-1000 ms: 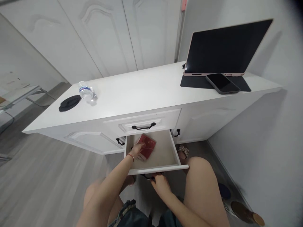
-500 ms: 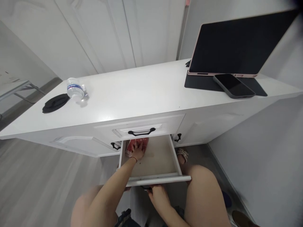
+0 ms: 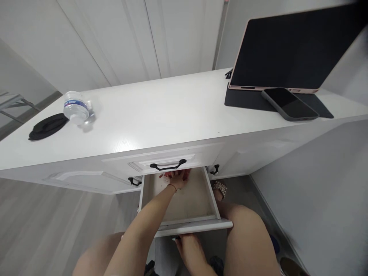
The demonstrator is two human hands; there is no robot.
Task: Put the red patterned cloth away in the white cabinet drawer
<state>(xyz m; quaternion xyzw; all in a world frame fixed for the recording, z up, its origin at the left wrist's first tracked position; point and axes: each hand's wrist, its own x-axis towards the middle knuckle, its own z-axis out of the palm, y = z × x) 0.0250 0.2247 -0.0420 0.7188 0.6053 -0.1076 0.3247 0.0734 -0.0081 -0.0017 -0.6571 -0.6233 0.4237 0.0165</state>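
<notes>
The red packet lies in the open drawer of a white cabinet in the head view, near the drawer's far end and just below the closed upper drawer with its black handle. The left hand, with a thin band at the wrist, covers the middle of the packet, so red shows on both sides of it. Its fingers lie a little apart over the packet; I cannot tell whether they grip it or only rest on it. The right hand is at the near side, below the drawer's front edge, with its fingertips hidden; I cannot tell whether they hold anything.

Black door handles sit left and right of the drawer. To the right, a knee is close to the drawer's front corner, and a beaded sandal shows on the floor.

On the cabinet top, a clear bottle with a blue label is at the left, just beside a flat black disc. At the right, a phone lies on a dark mat in front of a dark screen with a pink edge.
</notes>
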